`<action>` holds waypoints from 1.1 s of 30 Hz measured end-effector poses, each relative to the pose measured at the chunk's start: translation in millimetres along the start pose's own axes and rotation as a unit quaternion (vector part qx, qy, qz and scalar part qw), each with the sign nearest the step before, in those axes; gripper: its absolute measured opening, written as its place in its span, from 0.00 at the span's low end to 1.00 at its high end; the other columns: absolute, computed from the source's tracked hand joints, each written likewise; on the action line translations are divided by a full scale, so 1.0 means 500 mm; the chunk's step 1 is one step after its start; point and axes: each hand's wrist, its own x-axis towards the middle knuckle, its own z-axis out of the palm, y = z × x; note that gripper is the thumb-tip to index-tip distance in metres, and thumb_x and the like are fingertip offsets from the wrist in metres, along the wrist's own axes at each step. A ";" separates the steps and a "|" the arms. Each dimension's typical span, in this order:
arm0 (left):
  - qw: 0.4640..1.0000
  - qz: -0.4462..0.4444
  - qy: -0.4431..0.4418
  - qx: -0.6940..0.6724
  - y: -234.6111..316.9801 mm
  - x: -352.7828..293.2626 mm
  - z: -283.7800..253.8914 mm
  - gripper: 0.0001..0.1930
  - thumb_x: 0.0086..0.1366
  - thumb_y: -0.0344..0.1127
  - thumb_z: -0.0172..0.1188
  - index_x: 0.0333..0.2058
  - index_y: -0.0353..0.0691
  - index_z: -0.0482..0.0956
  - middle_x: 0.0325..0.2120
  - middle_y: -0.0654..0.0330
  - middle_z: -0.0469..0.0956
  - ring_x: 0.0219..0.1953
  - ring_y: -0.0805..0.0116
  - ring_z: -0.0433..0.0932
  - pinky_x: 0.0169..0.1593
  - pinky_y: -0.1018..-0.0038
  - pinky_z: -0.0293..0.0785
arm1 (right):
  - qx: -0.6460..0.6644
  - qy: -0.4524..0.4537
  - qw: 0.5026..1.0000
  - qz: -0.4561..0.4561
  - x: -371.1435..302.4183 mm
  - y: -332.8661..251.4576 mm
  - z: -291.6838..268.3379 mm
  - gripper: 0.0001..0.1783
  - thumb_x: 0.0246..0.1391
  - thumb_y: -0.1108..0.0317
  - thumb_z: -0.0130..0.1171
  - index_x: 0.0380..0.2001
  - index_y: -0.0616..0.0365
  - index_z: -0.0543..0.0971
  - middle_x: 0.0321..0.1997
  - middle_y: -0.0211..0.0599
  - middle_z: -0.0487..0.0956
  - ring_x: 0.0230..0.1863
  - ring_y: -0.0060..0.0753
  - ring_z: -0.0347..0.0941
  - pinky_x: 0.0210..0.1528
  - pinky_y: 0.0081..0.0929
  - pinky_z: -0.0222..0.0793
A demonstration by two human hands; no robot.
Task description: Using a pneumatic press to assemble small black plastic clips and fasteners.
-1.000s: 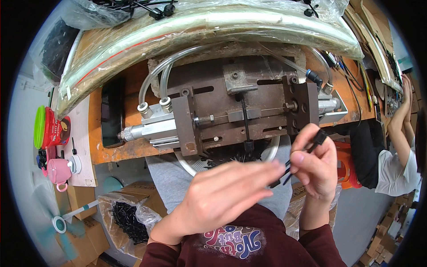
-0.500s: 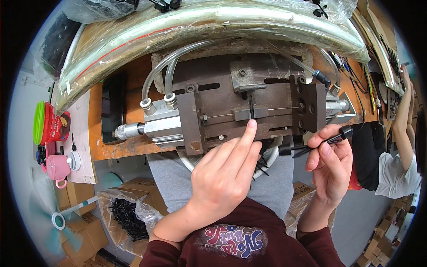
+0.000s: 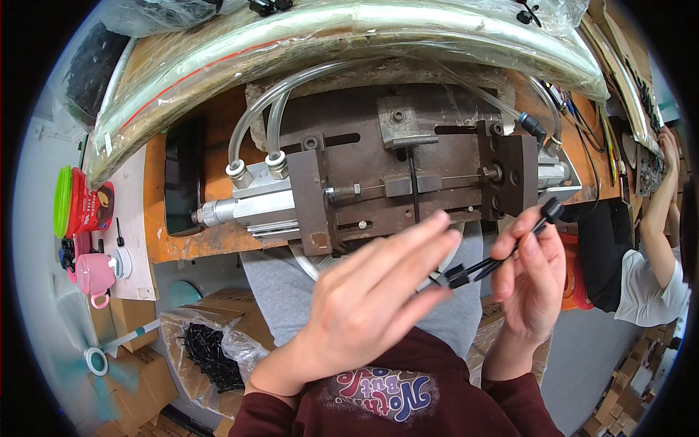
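A thin black rod (image 3: 414,171) lies upright across a small grey slotted block (image 3: 397,187) at the centre of a brown metal fixture (image 3: 445,149). Just below the rod's near end is my left hand (image 3: 368,302), its fingers stretched out and slightly blurred. Its fingertips are close to a black end cap (image 3: 457,276); contact is unclear. My right hand (image 3: 535,280) pinches several thin black stems (image 3: 502,264), which carry that cap at one end and another black cap (image 3: 553,210) at the other.
Air cylinders (image 3: 263,209) with clear hoses (image 3: 247,116) flank the fixture. A plastic-wrapped roll (image 3: 349,33) arches behind it. At left stand a pink cup (image 3: 95,273) and a red container (image 3: 95,207). Below is a lined box of black parts (image 3: 211,357). Another person's arm (image 3: 659,211) shows at right.
My left hand has moved off the rod, down and toward the parts in my right hand. My right hand has shifted slightly left, tilting the stems. The left cylinder's threaded tip now sticks out further.
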 end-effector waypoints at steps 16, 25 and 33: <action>0.992 0.032 0.031 0.120 -0.024 -0.034 0.017 0.16 0.45 0.24 0.74 0.36 0.29 0.83 0.48 0.46 0.80 0.34 0.64 0.83 0.37 0.72 0.81 | -0.169 0.047 0.963 -0.207 -0.009 0.000 -0.011 0.25 0.64 0.68 0.55 0.58 0.77 0.69 0.55 0.66 0.75 0.45 0.43 0.81 0.42 0.29 0.80; 0.962 0.052 -0.011 0.269 -0.017 -0.001 0.022 0.14 0.48 0.29 0.73 0.36 0.34 0.83 0.49 0.51 0.81 0.26 0.70 0.81 0.30 0.77 0.74 | -0.220 0.031 0.952 -0.210 -0.012 0.004 0.013 0.42 0.65 0.40 0.43 0.58 0.77 0.68 0.59 0.69 0.71 0.54 0.53 0.78 0.55 0.39 0.75; 0.968 0.027 -0.018 0.251 -0.012 -0.001 0.013 0.13 0.49 0.29 0.72 0.35 0.35 0.83 0.49 0.52 0.81 0.23 0.70 0.78 0.28 0.77 0.73 | -0.420 -0.068 0.875 -0.230 -0.020 0.000 0.030 0.20 0.32 0.80 0.75 0.35 0.66 0.81 0.54 0.59 0.77 0.48 0.44 0.81 0.48 0.35 0.80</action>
